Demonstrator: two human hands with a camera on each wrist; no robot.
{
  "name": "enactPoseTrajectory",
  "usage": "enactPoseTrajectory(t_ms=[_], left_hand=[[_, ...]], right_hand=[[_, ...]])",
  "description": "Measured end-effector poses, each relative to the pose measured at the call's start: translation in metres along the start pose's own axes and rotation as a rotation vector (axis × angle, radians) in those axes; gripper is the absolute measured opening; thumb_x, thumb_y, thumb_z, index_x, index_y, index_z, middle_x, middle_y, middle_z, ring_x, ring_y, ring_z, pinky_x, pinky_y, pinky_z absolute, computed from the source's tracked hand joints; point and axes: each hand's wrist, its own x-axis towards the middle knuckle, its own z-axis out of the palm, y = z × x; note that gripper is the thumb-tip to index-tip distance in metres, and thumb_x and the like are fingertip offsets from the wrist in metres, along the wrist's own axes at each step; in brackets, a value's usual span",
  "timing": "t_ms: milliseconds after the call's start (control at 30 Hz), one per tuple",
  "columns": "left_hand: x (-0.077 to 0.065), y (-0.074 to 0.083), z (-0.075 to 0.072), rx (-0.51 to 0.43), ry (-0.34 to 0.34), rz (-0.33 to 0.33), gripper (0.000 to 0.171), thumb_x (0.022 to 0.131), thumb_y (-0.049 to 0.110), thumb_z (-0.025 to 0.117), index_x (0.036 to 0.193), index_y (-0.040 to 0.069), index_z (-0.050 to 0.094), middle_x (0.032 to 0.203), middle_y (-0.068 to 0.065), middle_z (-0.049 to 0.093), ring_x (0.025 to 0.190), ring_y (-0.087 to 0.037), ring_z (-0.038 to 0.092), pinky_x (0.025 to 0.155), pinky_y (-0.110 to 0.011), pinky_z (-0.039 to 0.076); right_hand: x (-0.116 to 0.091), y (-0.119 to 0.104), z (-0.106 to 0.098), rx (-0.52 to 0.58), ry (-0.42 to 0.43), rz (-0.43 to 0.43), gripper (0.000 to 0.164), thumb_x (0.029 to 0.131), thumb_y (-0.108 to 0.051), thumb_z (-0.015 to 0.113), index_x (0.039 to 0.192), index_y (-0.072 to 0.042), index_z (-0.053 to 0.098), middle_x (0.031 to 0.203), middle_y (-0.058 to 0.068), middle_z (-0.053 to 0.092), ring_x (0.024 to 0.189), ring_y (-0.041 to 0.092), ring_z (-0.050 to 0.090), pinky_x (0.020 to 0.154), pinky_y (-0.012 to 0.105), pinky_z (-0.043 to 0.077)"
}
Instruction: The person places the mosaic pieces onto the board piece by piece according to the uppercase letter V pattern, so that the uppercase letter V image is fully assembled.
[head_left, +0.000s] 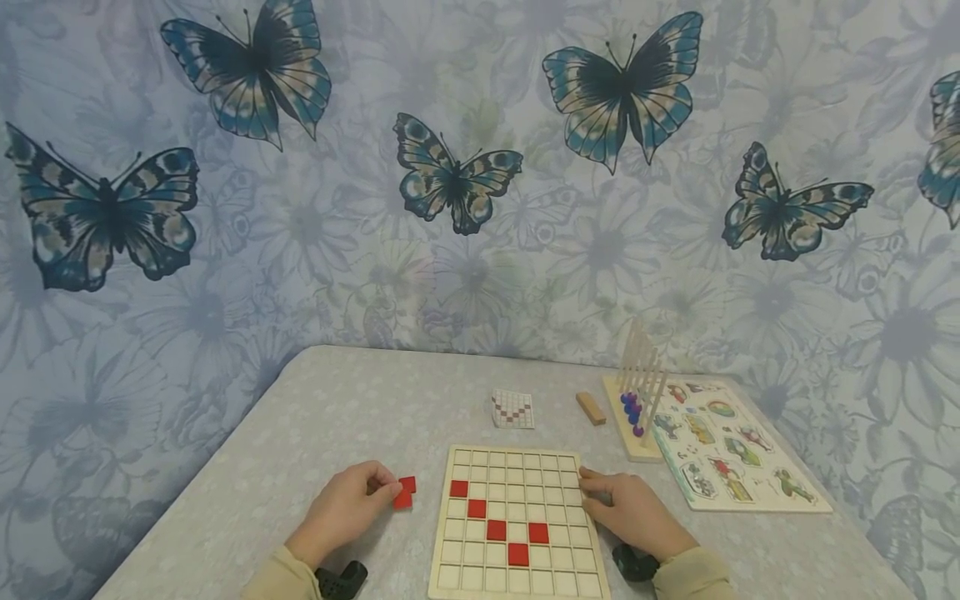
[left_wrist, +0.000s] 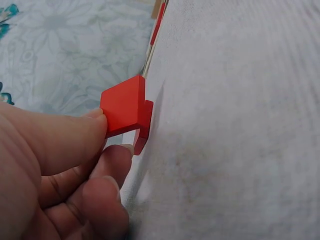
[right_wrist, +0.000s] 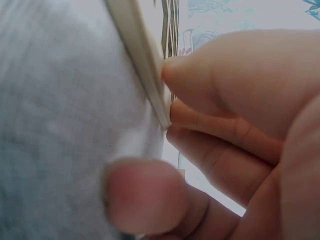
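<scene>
In the head view my left hand (head_left: 352, 504) is left of the grid board, pinching a red square tile (left_wrist: 122, 105) between thumb and fingers, near the tabletop. Directly behind it is a second red tile (left_wrist: 145, 127), with a fingertip right at its edge. The pale wooden grid board (head_left: 591, 546) lies flat in front of me, several red tiles set in its cells in a slanting line that turns up at the right. My right hand (head_left: 633, 510) rests at the board's right side, thumb on the rim (right_wrist: 145, 65) and fingertips along the edge near the far corner.
Beyond the board stands a small pattern card (head_left: 513, 409) with a printed grid. A wooden block (head_left: 591, 408) lies to its right. Farther right are a peg stand (head_left: 643, 448) with blue and purple beads and a picture puzzle board (head_left: 738, 502). A butterfly-patterned wall rises behind.
</scene>
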Motion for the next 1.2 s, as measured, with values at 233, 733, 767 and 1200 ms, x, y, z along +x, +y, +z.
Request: enactPoseTrajectory(t_ms=[233,733,767,1200], left_hand=[[0.001,0.001,0.0,0.003,-0.004,-0.001,0.01,0.094,0.027,0.075,0.089,0.021,0.069,0.084,0.007,0.066,0.076,-0.012,0.057,0.068,-0.032,0.047],[-0.004,0.02,0.005,-0.107,0.067,0.071,0.009,0.093,0.026,0.077,0.087,0.023,0.071,0.08,0.011,0.068,0.071,-0.01,0.058,0.06,-0.028,0.048],[-0.004,0.024,0.006,-0.122,0.065,0.097,0.009,0.093,0.025,0.077,0.087,0.023,0.071,0.08,0.011,0.068,0.072,-0.01,0.058,0.061,-0.027,0.048],[0.007,0.081,0.017,-0.207,-0.159,0.349,0.015,0.099,0.032,0.07,0.103,0.02,0.079,0.095,0.007,0.075,0.077,-0.012,0.061,0.066,-0.028,0.05]], right_hand=[[0.0,0.002,0.0,0.003,0.004,0.001,0.037,0.094,-0.02,0.075,0.127,-0.004,0.073,0.142,0.009,0.064,0.13,0.041,0.06,0.106,0.061,0.044],[0.001,0.005,0.003,0.0,-0.017,-0.006,0.038,0.094,-0.021,0.074,0.128,-0.004,0.072,0.144,0.01,0.062,0.13,0.042,0.06,0.105,0.062,0.045],[0.001,0.006,0.003,-0.002,-0.016,-0.006,0.038,0.094,-0.022,0.074,0.128,-0.004,0.072,0.144,0.01,0.062,0.13,0.042,0.06,0.105,0.062,0.045],[0.002,0.006,0.003,-0.002,-0.003,-0.014,0.038,0.094,-0.022,0.074,0.128,-0.005,0.072,0.144,0.009,0.062,0.13,0.042,0.059,0.106,0.062,0.045]])
